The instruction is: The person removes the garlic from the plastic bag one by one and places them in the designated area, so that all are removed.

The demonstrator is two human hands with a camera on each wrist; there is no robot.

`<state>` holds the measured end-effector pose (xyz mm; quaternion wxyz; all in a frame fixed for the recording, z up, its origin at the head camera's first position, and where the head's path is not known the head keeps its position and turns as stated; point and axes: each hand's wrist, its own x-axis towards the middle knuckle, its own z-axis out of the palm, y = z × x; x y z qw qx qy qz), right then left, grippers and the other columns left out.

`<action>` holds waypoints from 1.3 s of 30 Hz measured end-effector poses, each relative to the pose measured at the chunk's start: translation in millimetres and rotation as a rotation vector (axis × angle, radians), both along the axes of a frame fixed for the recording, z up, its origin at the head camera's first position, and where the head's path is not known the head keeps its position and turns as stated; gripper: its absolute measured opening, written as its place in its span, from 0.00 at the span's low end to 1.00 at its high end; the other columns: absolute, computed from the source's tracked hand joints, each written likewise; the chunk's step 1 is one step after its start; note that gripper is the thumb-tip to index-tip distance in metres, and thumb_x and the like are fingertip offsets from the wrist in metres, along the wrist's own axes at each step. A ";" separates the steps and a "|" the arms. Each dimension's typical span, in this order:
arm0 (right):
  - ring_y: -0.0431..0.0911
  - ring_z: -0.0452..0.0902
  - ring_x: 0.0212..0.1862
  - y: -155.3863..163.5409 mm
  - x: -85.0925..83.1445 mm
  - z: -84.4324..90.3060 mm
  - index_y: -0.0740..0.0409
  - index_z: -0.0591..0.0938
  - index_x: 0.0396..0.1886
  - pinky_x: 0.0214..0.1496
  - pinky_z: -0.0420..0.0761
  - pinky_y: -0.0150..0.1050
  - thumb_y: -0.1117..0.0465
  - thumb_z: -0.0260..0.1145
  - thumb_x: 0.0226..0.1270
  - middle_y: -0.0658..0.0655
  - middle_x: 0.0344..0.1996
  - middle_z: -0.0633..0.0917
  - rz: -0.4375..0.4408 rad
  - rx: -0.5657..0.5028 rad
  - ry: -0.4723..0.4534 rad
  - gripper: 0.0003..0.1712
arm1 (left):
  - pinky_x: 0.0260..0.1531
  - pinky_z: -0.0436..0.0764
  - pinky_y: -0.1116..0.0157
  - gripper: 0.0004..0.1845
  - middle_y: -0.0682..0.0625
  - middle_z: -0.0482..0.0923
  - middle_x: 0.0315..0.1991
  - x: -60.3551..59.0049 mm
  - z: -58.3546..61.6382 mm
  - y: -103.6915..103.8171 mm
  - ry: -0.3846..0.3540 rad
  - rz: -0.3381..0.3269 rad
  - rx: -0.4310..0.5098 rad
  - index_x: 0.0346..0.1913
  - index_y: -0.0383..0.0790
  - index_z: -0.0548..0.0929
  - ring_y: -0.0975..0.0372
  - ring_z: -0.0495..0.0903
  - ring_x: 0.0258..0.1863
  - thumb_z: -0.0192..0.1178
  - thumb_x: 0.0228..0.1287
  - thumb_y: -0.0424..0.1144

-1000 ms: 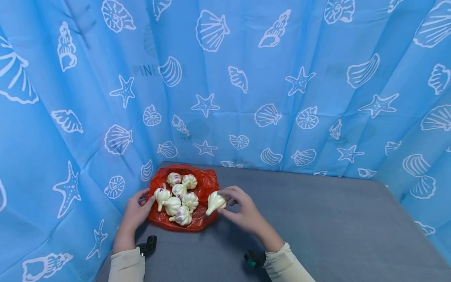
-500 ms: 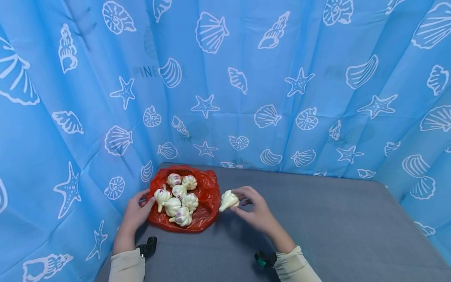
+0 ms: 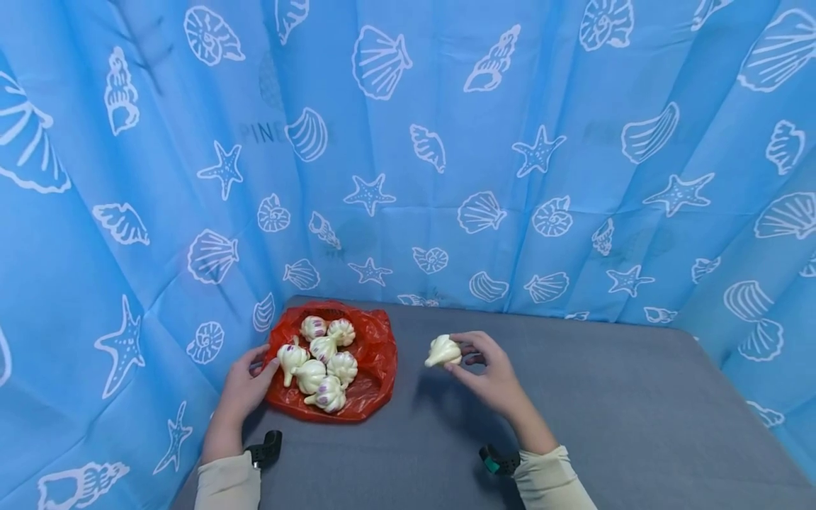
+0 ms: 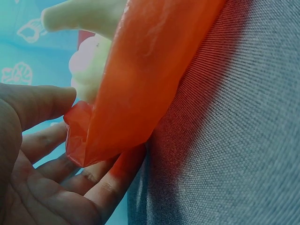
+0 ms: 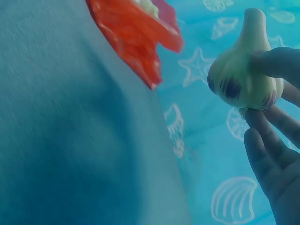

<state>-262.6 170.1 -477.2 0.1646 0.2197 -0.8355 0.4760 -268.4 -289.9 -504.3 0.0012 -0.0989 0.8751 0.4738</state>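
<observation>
My right hand [image 3: 489, 370] pinches a garlic bulb [image 3: 443, 352] between thumb and fingers, above the grey table to the right of a red plastic bag [image 3: 379, 368]. In the right wrist view, this bulb [image 5: 241, 77] is pale with purple patches, its stem pointing up. The bag lies spread open at the table's back left, with several garlic bulbs [image 3: 310, 377] inside. My left hand [image 3: 244, 388] holds the bag's left edge. In the left wrist view, the thumb is on one side of the red plastic [image 4: 136, 89] and the fingers lie beneath it.
A grey cloth covers the table [image 3: 605, 411]. A blue curtain [image 3: 408, 156] printed with white shells and starfish stands along the back and both sides. Black wrist cameras sit on the left wrist [image 3: 270, 448] and the right wrist [image 3: 500, 462].
My right hand has carried the garlic bulb rightward, from over the bag's right edge to over the bare table. My left hand has stayed at the bag's left edge.
</observation>
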 end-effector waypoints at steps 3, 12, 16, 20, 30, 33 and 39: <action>0.54 0.87 0.51 10.6 -2.1 -0.1 0.55 0.84 0.63 0.50 0.90 0.52 0.63 0.80 0.64 0.57 0.54 0.85 -0.051 0.008 -0.016 0.27 | 0.72 0.73 0.37 0.35 0.27 0.64 0.77 1.2 -0.7 -0.2 0.003 -0.002 0.002 0.82 0.34 0.62 0.34 0.69 0.73 0.55 0.82 0.49; 0.54 0.88 0.50 44.9 -7.5 -1.4 0.57 0.84 0.63 0.50 0.90 0.48 0.62 0.78 0.67 0.61 0.54 0.86 -0.172 0.001 -0.061 0.26 | 0.71 0.74 0.37 0.36 0.27 0.65 0.76 0.1 -3.4 -1.1 0.011 -0.003 0.003 0.82 0.34 0.62 0.34 0.70 0.73 0.55 0.82 0.50; 0.52 0.89 0.49 58.4 -8.9 -3.5 0.60 0.84 0.62 0.49 0.90 0.40 0.62 0.78 0.67 0.63 0.54 0.87 -0.217 -0.013 -0.080 0.25 | 0.71 0.74 0.37 0.36 0.27 0.65 0.76 0.4 -3.4 -0.9 0.005 0.002 -0.002 0.82 0.34 0.62 0.34 0.70 0.73 0.55 0.82 0.50; 0.50 0.87 0.49 70.6 -10.5 -3.7 0.60 0.84 0.62 0.49 0.88 0.36 0.59 0.78 0.68 0.63 0.54 0.88 -0.272 -0.009 -0.136 0.25 | 0.71 0.74 0.37 0.35 0.27 0.64 0.76 0.3 -2.5 -1.4 0.005 0.003 0.005 0.82 0.34 0.62 0.34 0.70 0.73 0.55 0.83 0.50; 0.41 0.84 0.49 96.2 -14.7 -12.5 0.61 0.84 0.62 0.47 0.84 0.27 0.53 0.76 0.71 0.64 0.55 0.88 -0.357 0.018 -0.211 0.26 | 0.71 0.74 0.37 0.36 0.27 0.64 0.76 -0.9 -2.3 -1.5 0.003 0.001 0.006 0.82 0.34 0.62 0.34 0.69 0.73 0.54 0.82 0.51; 0.51 0.85 0.52 102.2 -14.7 -15.0 0.62 0.83 0.62 0.47 0.82 0.24 0.52 0.76 0.71 0.65 0.55 0.87 -0.374 0.026 -0.226 0.27 | 0.72 0.73 0.37 0.36 0.27 0.64 0.77 -0.1 -1.9 -0.8 -0.004 0.004 0.011 0.82 0.34 0.62 0.34 0.69 0.74 0.55 0.82 0.50; 0.61 0.86 0.56 112.8 -14.5 -19.1 0.62 0.83 0.62 0.49 0.80 0.23 0.48 0.74 0.72 0.68 0.56 0.87 -0.394 0.065 -0.270 0.29 | 0.72 0.73 0.37 0.35 0.27 0.64 0.77 0.5 -1.7 -0.1 -0.005 0.003 0.007 0.82 0.33 0.61 0.34 0.68 0.74 0.54 0.83 0.49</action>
